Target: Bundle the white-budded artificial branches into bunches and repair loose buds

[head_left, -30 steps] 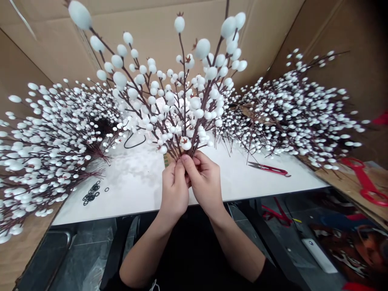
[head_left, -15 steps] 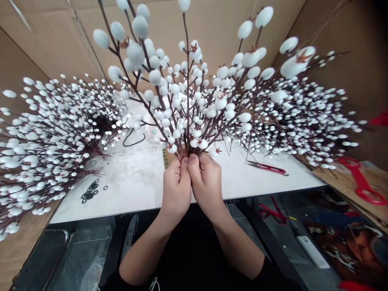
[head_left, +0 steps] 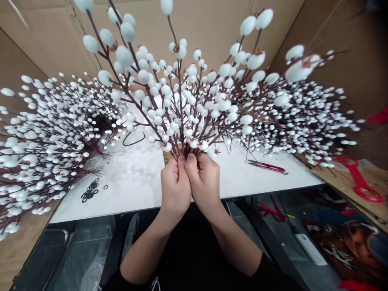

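Observation:
Both of my fists are pressed side by side around the lower stems of a fanned bunch of artificial berry branches, brown with white oval berries. My left hand is closed on the stems, thumb pointing up. My right hand grips them too, its thumb against the left one. The stem ends are hidden inside my hands. Berries spread wide above the fists, over the white table.
More white-berry branches are heaped at the left and at the right. Small black rubber rings lie front left. Red-handled thread snips rest on the right, and a red tool with ring ends lies beyond. Cardboard walls surround the table.
The branches in my hands have spread and tilted slightly, the left and middle stems shifting left. My hands have moved a little left and keep their grip.

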`<move>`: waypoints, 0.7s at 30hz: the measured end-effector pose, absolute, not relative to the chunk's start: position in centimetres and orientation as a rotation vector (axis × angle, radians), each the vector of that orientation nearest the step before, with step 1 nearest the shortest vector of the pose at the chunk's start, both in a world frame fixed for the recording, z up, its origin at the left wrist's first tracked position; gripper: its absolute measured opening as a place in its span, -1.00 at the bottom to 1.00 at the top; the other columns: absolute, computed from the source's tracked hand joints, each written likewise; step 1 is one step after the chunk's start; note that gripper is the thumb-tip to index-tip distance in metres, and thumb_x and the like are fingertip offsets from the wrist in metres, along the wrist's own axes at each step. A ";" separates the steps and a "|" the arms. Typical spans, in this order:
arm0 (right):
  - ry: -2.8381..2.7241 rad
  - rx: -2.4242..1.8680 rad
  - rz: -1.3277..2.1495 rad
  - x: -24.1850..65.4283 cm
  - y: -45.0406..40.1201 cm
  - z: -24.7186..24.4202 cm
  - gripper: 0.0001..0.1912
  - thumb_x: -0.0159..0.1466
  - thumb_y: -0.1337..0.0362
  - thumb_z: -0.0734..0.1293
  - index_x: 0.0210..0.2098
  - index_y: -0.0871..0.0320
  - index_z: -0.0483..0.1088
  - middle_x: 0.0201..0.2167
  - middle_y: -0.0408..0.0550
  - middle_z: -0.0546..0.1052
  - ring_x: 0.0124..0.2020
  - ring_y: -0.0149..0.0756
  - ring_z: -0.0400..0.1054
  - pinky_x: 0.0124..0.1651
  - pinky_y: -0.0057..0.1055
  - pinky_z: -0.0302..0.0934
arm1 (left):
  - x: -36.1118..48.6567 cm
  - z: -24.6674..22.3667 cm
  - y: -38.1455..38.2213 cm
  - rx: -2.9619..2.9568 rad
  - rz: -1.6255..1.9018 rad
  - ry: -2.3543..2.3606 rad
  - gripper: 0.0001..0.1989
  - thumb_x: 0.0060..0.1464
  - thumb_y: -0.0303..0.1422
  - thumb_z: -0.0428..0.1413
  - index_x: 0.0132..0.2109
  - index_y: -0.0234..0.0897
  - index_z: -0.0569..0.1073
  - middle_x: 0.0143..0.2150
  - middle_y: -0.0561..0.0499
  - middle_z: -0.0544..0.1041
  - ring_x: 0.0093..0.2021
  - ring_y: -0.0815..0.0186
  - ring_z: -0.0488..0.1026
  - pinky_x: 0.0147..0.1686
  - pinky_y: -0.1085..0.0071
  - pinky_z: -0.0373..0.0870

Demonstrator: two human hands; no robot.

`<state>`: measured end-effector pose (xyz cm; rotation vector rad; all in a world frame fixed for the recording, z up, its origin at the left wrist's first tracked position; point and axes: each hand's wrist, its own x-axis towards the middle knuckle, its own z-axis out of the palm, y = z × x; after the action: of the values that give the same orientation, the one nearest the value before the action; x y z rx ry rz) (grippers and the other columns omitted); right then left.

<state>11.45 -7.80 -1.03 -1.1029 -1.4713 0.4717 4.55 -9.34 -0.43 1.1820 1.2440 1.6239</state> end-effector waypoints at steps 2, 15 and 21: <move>-1.409 -1.097 0.574 11.4 -7.8 -1.1 -0.75 0.29 0.23 0.20 -0.51 0.13 0.23 -0.54 -0.16 0.35 -0.45 -0.36 0.26 -0.37 -0.41 0.16 | 4.5 -0.3 -9.4 1.173 1.615 1.207 -0.76 0.21 -0.29 0.00 -0.38 -0.28 0.42 -0.42 0.00 0.46 -0.36 0.30 0.41 -0.33 0.43 0.31; -1.385 -1.106 0.583 11.6 -7.8 -1.1 -0.73 0.28 0.29 0.17 -0.56 0.11 0.17 -0.60 -0.18 0.31 -0.52 -0.37 0.20 -0.46 -0.42 0.07 | 4.6 -0.5 -9.4 1.181 1.635 1.251 -0.71 0.21 -0.30 0.00 -0.48 -0.25 0.37 -0.49 0.04 0.40 -0.42 0.34 0.35 -0.35 0.45 0.29; -1.384 -1.107 0.543 11.5 -7.8 -1.2 -0.77 0.29 0.29 0.17 -0.51 0.10 0.22 -0.52 -0.13 0.36 -0.46 -0.32 0.26 -0.40 -0.39 0.13 | 4.8 -0.5 -9.4 1.142 1.655 1.169 -0.78 0.18 -0.29 0.05 -0.40 -0.26 0.46 -0.42 0.00 0.49 -0.36 0.31 0.42 -0.32 0.44 0.32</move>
<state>11.50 -7.79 -1.19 -1.1066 -1.3836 0.5429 4.80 -9.37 -0.52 1.1416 1.1689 1.6551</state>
